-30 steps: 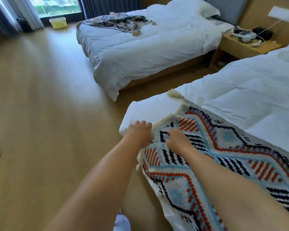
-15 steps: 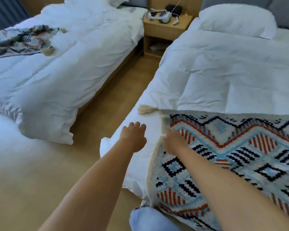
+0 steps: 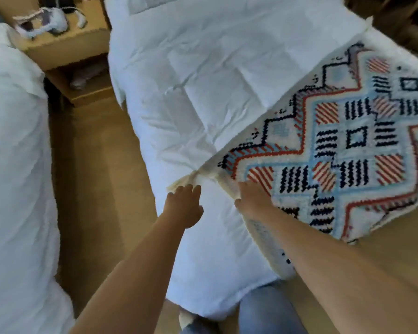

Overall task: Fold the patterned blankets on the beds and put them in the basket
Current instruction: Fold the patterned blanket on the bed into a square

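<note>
Over the near side of the bed (image 3: 203, 92), the right hand (image 3: 251, 196) is gripping the cream hem of the patterned blanket (image 3: 348, 141) at its nearest corner. The back of the hand is facing up, the fingers are curling over the hem and the thumb is tucking in below it, so the cloth is bunching a little there. The right forearm is stretching straight out from the lower right of the view, crossing the blanket's hanging edge.

Just beside it, the left hand (image 3: 185, 206) is hovering palm down with its fingers extended and held together, holding nothing. Its fingertips are lying right at a cream tassel (image 3: 186, 180) on the blanket's corner; whether they are touching it is unclear. The left arm is extending long and nearly straight.

The blanket is lying spread flat across the foot of the bed, on the white duvet, its red, blue and black diamonds facing up. A wooden nightstand (image 3: 65, 44) is standing between this bed and a second white bed (image 3: 10, 165) on the left, with wooden floor (image 3: 94, 165) showing between them
</note>
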